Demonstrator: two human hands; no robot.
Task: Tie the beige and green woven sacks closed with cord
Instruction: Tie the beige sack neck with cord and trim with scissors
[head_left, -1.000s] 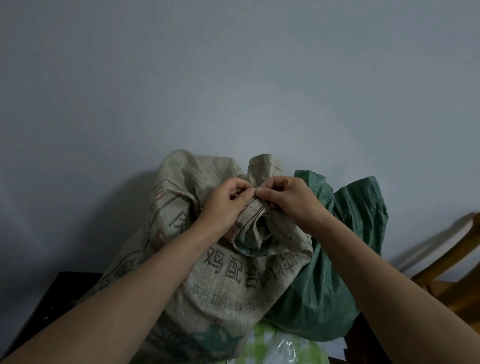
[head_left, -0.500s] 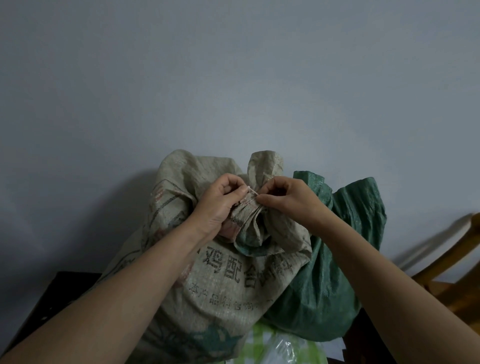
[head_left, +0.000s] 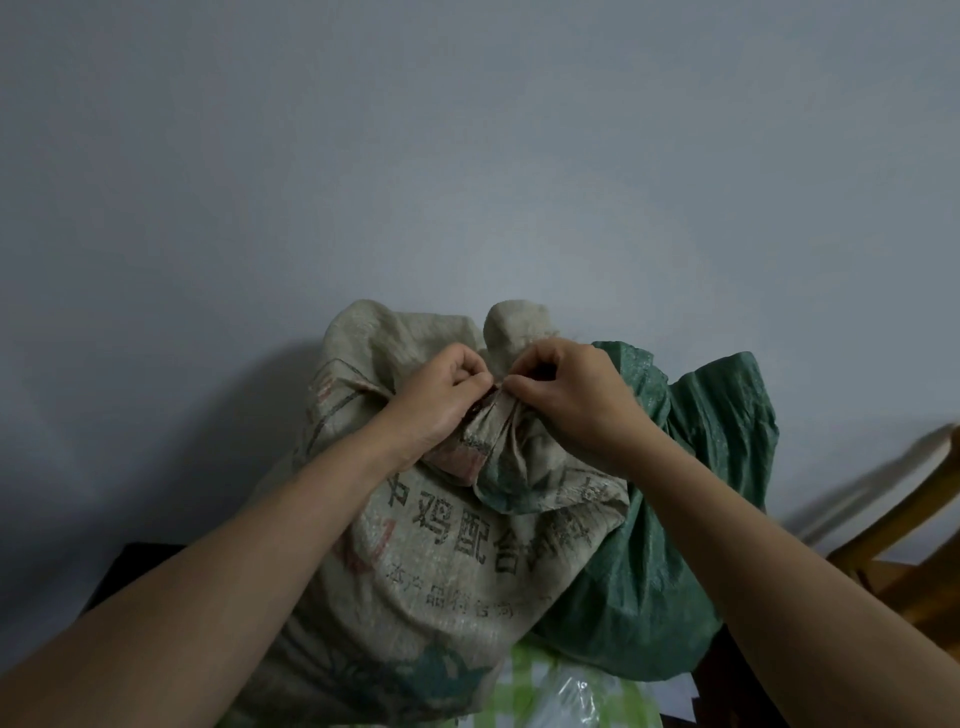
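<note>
currently both hands meet, fingers curled, pinching cord (head_left: 497, 385) at the upright neck (head_left: 514, 332) of the beige sack (head_left: 441, 561): left hand (head_left: 441, 395) at 9 o'clock, right hand (head_left: 576, 395) at 3, equally near. green sack (head_left: 675, 545) touches at 4 o'clock.

Full beige woven sack (head_left: 457, 561) stands upright, dark printed characters on front, neck gathered in pleats at 12 o'clock. Green woven sack (head_left: 675, 545) touches it at 3 o'clock, top crumpled.
</note>
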